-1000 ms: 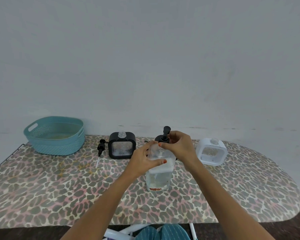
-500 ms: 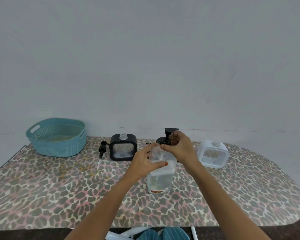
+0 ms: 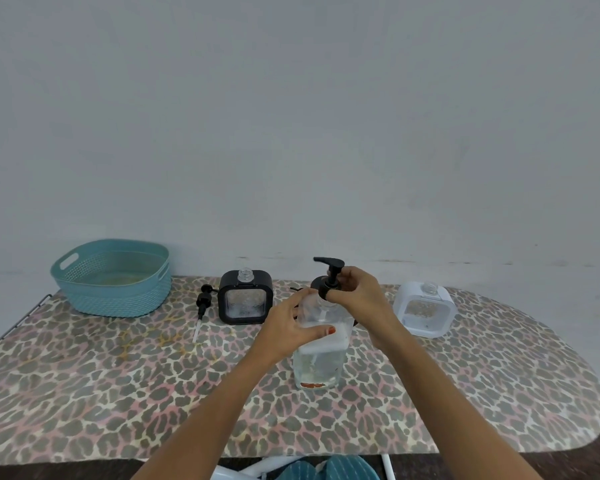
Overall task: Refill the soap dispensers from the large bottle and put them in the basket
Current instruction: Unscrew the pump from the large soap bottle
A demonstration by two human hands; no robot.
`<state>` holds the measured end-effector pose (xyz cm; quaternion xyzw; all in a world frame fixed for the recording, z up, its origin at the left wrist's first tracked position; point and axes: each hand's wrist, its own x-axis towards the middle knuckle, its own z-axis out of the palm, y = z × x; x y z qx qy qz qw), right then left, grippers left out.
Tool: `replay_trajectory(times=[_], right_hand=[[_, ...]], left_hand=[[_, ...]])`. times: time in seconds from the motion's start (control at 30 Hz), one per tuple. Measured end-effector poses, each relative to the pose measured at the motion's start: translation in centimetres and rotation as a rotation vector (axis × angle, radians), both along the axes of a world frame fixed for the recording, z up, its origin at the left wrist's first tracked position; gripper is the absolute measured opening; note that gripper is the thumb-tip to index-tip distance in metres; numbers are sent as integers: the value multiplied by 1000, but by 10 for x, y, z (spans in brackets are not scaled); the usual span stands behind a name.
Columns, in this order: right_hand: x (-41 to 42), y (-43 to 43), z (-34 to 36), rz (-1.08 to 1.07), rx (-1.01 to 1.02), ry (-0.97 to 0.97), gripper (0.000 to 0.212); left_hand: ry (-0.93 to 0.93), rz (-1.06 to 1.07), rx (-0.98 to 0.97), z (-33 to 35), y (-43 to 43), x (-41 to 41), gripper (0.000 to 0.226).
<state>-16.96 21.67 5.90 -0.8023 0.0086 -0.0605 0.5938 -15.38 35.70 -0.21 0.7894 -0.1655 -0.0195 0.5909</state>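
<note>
Head view. I log each item by its place relative to the large bottle.

1. Large bottle [image 3: 321, 355]: clear and upright on the bench [image 3: 84, 393], near its middle. It is part full of clear liquid.
2. Left hand [image 3: 288, 327]: its grip is closed round the bottle's upper body from the left. The thumb lies across the near face and the fingers curl behind.
3. Right hand [image 3: 355, 294]: its grip is pinched on the black pump head [image 3: 329, 275] at the bottle's neck, fingers curled about the collar. The nozzle points left. I cannot tell whether the collar sits tight on the neck or loose.
4. Black dispenser [image 3: 246, 303]: square and upright, behind and to the left of the bottle and apart from it. Its threaded neck is open at the top.
5. White dispenser [image 3: 425, 310]: square and upright, behind and to the right of the bottle, just past the right wrist. Its neck is also open.
6. Loose pump [image 3: 203, 301]: black with a pale tube, lying flat on the bench. It is further left of the bottle than the black dispenser and just beside that dispenser.
7. Basket [image 3: 111, 296]: teal and perforated, well to the left of the bottle at the bench's back edge. Both dispensers stand outside it.
8. Bench cover: leopard print.
</note>
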Motion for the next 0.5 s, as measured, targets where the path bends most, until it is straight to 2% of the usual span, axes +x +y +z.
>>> replay_trajectory(times=[0.07,0.13,0.3,0.4,0.5], right_hand=[[-1,2,1,24,13,29,39],[1,3,-3,-29,-69,-6,43],[-1,2,0,-120,-187,-74,33],[-5,-1,12,-164,-209,-198,25],[-5,-2,23,-169,-166,-217,24]], left_hand=[[-2,-2,-4,-1,0,0,68],[0,2,2,-2,0,0,76],[0,8,21,-3,1,1,83],[-12,13,26,0,0,-1,76],[-16,11,25,2,-1,-2,61]])
